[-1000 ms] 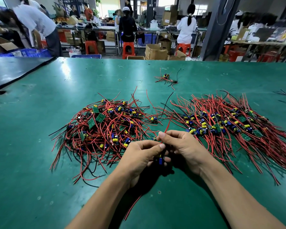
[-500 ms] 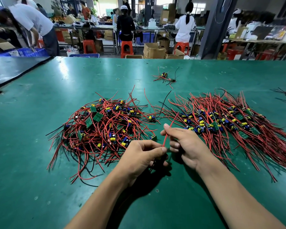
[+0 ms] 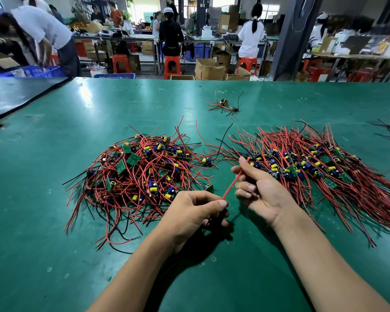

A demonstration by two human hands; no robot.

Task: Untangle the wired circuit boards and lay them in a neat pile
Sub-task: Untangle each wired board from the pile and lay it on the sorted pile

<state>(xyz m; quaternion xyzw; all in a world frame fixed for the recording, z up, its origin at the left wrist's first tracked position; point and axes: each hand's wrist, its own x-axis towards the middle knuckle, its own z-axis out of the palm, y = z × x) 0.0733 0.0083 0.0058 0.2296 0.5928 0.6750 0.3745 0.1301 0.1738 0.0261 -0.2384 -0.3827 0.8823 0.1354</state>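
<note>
Green table (image 3: 54,199): two wire-board heaps; left hand (image 3: 194,212), right hand (image 3: 259,190) fingers pinch one red wire (image 3: 231,186).

A big green bench (image 3: 54,199) fills the lower view, glare streaked across it toward 11 o'clock. A black tabletop (image 3: 16,95) is butted against it at 10 o'clock. Past the far edge, cluttered worktables (image 3: 126,37), red stools (image 3: 172,66) and cardboard boxes (image 3: 208,68) are seen around 12 o'clock, with people working there. A dark pillar (image 3: 291,37) is planted at 1 o'clock. Daylight is let in through windows at the back.
</note>
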